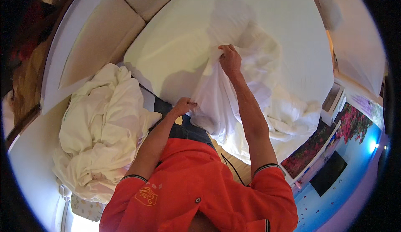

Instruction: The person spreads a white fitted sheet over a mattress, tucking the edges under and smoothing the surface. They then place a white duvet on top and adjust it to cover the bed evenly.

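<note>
A white sheet (221, 102) hangs in folds between my two hands and trails over the bed's front edge on the right. High up, my right hand (230, 59) is closed on a gathered part of it, above the mattress. Lower and to the left, my left hand (184, 105) pinches the sheet's edge close to my waist. Beneath lies the white mattress (179, 44), its left part bare. More of the crumpled cloth spreads to the right of my right forearm.
Bunched white bedding (102, 127) is heaped at my left. A padded beige headboard (100, 31) runs along the bed's left side. At the right are a small white drawer unit (333, 101), a dark screen (329, 173) and a blue wall. A black cable (234, 170) lies on the wooden floor.
</note>
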Motion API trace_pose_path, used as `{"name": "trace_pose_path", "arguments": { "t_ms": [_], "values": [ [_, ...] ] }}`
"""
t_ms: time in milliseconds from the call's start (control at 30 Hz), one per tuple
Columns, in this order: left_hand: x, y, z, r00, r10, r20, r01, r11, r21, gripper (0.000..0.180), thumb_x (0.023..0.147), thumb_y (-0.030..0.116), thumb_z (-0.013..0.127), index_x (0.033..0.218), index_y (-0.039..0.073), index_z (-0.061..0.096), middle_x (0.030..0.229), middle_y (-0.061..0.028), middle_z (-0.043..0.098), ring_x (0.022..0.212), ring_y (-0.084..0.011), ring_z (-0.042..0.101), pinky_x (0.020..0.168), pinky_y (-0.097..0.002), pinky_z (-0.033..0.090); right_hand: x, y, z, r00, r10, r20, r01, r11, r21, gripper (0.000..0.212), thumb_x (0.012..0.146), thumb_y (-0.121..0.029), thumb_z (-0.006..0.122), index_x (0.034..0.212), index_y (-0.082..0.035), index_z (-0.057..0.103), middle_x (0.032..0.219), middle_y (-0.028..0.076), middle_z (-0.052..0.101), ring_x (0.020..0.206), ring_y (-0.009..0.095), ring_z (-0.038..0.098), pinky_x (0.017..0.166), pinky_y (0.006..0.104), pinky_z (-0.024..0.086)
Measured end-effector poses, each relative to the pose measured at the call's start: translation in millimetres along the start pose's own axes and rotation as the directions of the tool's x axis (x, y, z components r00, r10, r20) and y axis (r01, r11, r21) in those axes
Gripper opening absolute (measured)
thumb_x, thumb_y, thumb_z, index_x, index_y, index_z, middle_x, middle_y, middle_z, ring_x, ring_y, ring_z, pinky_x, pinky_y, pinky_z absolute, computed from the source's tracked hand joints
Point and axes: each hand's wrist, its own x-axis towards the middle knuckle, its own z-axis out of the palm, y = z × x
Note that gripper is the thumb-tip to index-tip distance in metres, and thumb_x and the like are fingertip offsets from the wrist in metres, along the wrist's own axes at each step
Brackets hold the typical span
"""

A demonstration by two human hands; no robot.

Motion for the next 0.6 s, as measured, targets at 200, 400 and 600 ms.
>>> {"name": "trace_pose_path", "arguments": {
  "t_ms": [200,400,600],
  "values": [
    [29,-1,-69,0.538,0.696,-0.475,-0.307,0.687,0.659,0.014,0.078,0.01,0.059,0.07,-0.001,0.06,0.061,-0.0124,0.056,0.057,-0.0171,0.055,0.054,-0.0361,0.043,-18,11,-9,0.994,0.09,-0.068,-0.086,0.994,0.063,0.028,0.072,-0.003,0.058,0.098,-0.012,0.064,0.096,0.011,0.061,0.085,0.034,0.061,0.073,0.044,0.05],
    [5,144,-57,0.738,0.365,-0.567,-0.232,0.927,0.295,0.035,0.083,0.026,0.069,0.062,0.002,0.053,0.055,0.0045,0.041,0.051,-0.0069,0.034,0.046,-0.0275,0.029,-50,36,-6,0.98,0.199,-0.022,-0.2,0.978,-0.053,0.036,0.072,-0.005,0.058,0.107,-0.011,0.061,0.101,0.016,0.059,0.09,0.037,0.06,0.074,0.0454,0.05],
    [11,131,-30,0.787,0.429,-0.443,-0.326,0.899,0.291,0.037,0.084,0.023,0.068,0.063,0.0,0.046,0.06,0.0055,0.038,0.057,-0.0071,0.033,0.05,-0.0276,0.028,-85,4,-32,0.998,0.053,0.038,-0.054,0.999,0.008,0.064,0.07,0.0,0.057,0.131,-0.014,0.042,0.13,0.016,0.045,0.1,0.037,0.057,0.083,0.0445,0.049]
  ]
}}
